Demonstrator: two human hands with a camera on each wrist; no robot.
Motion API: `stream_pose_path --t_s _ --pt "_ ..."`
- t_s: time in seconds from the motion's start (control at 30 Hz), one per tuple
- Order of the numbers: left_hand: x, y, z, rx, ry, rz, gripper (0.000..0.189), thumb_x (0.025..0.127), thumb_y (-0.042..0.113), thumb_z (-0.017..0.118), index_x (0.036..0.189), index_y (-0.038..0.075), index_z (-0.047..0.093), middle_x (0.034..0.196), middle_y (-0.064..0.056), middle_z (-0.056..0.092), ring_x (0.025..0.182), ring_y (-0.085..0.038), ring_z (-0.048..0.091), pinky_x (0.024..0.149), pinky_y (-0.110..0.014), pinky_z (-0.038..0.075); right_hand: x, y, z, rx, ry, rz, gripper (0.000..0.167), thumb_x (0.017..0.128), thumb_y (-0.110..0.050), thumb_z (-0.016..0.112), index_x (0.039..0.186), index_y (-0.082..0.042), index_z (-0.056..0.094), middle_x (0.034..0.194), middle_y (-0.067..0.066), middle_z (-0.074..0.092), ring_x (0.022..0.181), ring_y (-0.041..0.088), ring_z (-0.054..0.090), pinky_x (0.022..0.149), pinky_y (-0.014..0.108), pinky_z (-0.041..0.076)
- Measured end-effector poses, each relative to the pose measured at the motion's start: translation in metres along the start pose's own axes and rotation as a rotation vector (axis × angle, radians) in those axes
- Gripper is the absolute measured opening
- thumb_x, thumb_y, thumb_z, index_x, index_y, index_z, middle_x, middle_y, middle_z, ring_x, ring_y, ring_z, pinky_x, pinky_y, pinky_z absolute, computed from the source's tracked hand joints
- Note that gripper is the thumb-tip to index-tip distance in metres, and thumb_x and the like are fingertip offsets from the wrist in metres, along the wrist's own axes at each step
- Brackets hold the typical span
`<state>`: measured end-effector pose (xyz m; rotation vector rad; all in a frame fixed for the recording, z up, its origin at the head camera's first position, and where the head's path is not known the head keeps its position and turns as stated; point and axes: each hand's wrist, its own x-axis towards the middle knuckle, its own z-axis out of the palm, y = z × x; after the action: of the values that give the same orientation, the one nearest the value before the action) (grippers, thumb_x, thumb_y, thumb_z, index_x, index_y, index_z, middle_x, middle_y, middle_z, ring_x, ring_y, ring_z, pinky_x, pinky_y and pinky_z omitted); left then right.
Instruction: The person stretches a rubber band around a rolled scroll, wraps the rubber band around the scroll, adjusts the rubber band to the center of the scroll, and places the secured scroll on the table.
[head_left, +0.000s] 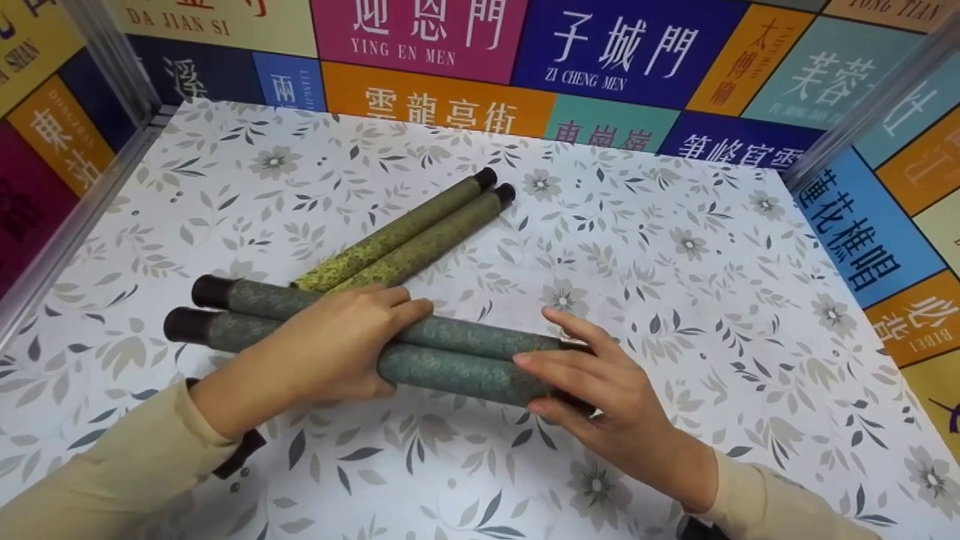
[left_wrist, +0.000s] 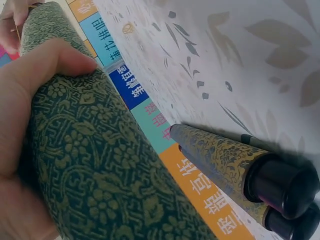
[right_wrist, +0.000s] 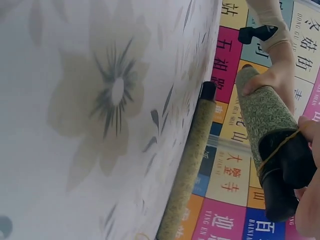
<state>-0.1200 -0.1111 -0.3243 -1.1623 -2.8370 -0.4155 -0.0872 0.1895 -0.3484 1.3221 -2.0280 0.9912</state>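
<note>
A green patterned double-roller scroll with black end knobs is held above the table. My left hand grips it around the middle, thumb across the cloth in the left wrist view. At the scroll's right end is my right hand, its fingers bent about the end and one finger raised. In the right wrist view a thin yellow rubber band crosses the black knobs and runs to the right hand's fingertips, which hold it. A yellow-green double-roller scroll lies on the table behind.
A white flower-patterned cloth covers the table. Colourful panels with printed characters stand along the back and sides. A small tan loop lies on the cloth in the left wrist view.
</note>
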Motion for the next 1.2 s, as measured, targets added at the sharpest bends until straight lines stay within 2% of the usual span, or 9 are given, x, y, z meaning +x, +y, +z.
stream_pose_path --t_s 0.17,0.33,0.4,0.6,0.77,0.87,1.0,1.1,1.2 --pt "0.0 -0.005 -0.003 -0.095 -0.04 -0.044 0.076 0.056 0.021 0.084 0.128 0.014 0.062 0.102 -0.001 0.065 0.086 -0.018 0.065 0.081 -0.039 0.059 -0.001 -0.001 -0.003 -0.16 -0.1 -0.02 0.04 0.095 -0.03 0.064 0.127 -0.007 0.066 0.123 0.008 0.071 0.139 0.039 0.045 0.12 0.039 0.037" --pt "0.0 -0.008 -0.007 -0.153 -0.061 -0.079 0.078 0.056 0.021 0.083 0.13 0.017 0.063 0.105 0.002 0.066 0.086 -0.015 0.064 0.079 -0.034 0.058 0.0 -0.003 -0.006 -0.282 -0.156 -0.047 0.041 0.096 -0.032 0.061 0.132 -0.012 0.063 0.131 0.008 0.067 0.137 0.045 0.044 0.123 0.039 0.032" --pt "0.001 -0.009 -0.007 -0.16 -0.067 -0.079 0.078 0.055 0.021 0.083 0.13 0.017 0.063 0.105 0.003 0.067 0.085 -0.014 0.064 0.078 -0.033 0.058 -0.001 -0.003 -0.007 -0.33 -0.187 -0.055 0.046 0.092 -0.031 0.066 0.135 -0.014 0.061 0.135 0.008 0.064 0.137 0.046 0.043 0.124 0.038 0.028" --pt "0.001 -0.012 -0.006 -0.185 -0.055 -0.058 0.071 0.055 0.021 0.082 0.124 0.019 0.065 0.1 0.005 0.066 0.081 -0.011 0.062 0.075 -0.031 0.056 -0.005 0.001 -0.01 -0.442 -0.301 -0.022 0.078 0.073 -0.027 0.084 0.144 -0.016 0.052 0.147 0.0 0.056 0.142 0.04 0.037 0.126 0.039 0.021" --pt "0.001 -0.01 -0.003 -0.215 -0.054 -0.064 0.068 0.054 0.02 0.082 0.12 0.019 0.067 0.098 0.005 0.067 0.081 -0.01 0.061 0.073 -0.029 0.056 -0.001 0.0 -0.004 -0.473 -0.273 -0.016 0.084 0.071 -0.029 0.088 0.145 -0.016 0.051 0.141 0.0 0.059 0.141 0.038 0.04 0.12 0.046 0.027" --pt "0.0 -0.003 0.0 -0.164 -0.05 -0.096 0.073 0.053 0.019 0.085 0.123 0.017 0.066 0.102 0.003 0.067 0.086 -0.014 0.063 0.079 -0.034 0.058 0.002 -0.002 0.003 -0.483 -0.233 -0.032 0.083 0.069 -0.034 0.088 0.143 -0.016 0.054 0.135 0.006 0.062 0.138 0.039 0.043 0.115 0.05 0.033" --pt "0.002 0.011 0.004 0.019 -0.036 -0.021 0.075 0.057 0.025 0.088 0.126 0.012 0.063 0.106 -0.005 0.067 0.092 -0.023 0.065 0.085 -0.042 0.057 0.005 -0.005 0.014 -0.484 -0.319 -0.024 0.085 0.07 -0.049 0.083 0.144 -0.02 0.053 0.142 0.012 0.056 0.134 0.037 0.048 0.111 0.051 0.042" --pt "0.003 0.015 0.005 0.101 -0.036 0.023 0.076 0.061 0.029 0.088 0.129 0.009 0.061 0.11 -0.009 0.066 0.097 -0.027 0.064 0.089 -0.045 0.056 0.005 -0.007 0.014 -0.401 -0.423 0.076 0.084 0.073 -0.049 0.081 0.145 -0.022 0.05 0.148 0.01 0.051 0.13 0.03 0.054 0.106 0.047 0.049" --pt "0.003 0.015 0.007 0.079 -0.06 -0.007 0.083 0.063 0.029 0.088 0.137 0.009 0.057 0.117 -0.01 0.064 0.105 -0.028 0.063 0.096 -0.046 0.054 0.01 -0.006 0.004 -0.267 -0.506 0.189 0.081 0.077 -0.039 0.081 0.148 -0.024 0.046 0.15 0.006 0.049 0.128 0.025 0.056 0.103 0.045 0.051"
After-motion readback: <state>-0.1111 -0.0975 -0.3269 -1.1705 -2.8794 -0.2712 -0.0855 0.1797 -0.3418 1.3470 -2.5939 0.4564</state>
